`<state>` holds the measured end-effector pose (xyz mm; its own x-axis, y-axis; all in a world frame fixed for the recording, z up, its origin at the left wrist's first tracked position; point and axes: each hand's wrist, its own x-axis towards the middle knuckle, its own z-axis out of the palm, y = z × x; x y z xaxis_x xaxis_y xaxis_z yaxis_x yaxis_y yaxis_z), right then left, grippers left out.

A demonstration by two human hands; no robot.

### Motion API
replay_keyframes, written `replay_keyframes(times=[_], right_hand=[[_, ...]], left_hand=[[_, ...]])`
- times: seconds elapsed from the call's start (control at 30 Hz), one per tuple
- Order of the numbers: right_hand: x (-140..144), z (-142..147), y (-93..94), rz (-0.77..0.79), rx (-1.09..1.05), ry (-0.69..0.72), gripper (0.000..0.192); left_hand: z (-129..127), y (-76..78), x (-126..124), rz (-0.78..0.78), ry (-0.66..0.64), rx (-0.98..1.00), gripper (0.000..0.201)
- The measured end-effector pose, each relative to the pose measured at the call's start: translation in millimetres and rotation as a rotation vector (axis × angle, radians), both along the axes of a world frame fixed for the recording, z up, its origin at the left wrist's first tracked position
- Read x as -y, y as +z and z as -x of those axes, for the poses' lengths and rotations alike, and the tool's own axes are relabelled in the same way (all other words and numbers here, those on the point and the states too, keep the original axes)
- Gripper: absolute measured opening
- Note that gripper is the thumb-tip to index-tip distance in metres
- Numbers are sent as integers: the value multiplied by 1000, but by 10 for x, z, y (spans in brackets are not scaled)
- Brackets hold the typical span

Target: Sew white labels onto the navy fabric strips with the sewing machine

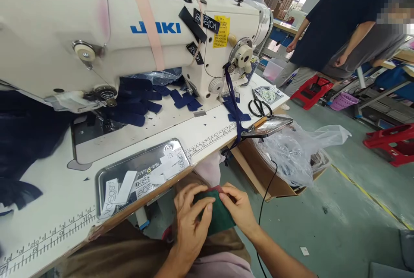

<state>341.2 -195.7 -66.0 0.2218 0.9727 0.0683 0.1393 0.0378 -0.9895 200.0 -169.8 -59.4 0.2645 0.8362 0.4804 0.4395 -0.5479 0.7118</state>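
Observation:
Over my lap, just off the table's front edge, I hold a dark green piece of fabric (221, 219) with a dark red strip along its top. The thumb and fingers of my right hand (239, 206) pinch its upper right corner. My left hand (193, 217) has curled fingers at its upper left edge, and its thumb points up in front of the green piece. The left fingertips are partly hidden behind the fabric. Nearest to both hands on the table is a metal tray (139, 163) with several white printed labels (171, 165).
A white sewing machine (123, 19) stands on the ruler-marked table (207, 127), with navy fabric pieces (132, 101) around its base. Black-handled scissors (259, 107) and another metal tray (270, 126) lie to the right. Below is a cardboard box (249, 168) holding plastic bags. A person (343, 19) stands beyond.

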Motion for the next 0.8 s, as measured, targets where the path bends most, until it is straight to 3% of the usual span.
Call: replay_keyframes(times=[0.3, 0.6, 0.8], right_hand=[[6, 78, 73, -160, 159, 59, 22], [8, 123, 77, -208, 217, -28, 24], [40, 150, 37, -272, 341, -61, 28]], left_hand=[[8, -73, 38, -176, -11, -183, 29], [-88, 66, 69, -324, 123, -209, 20], [-100, 83, 95, -327, 136, -227, 20]])
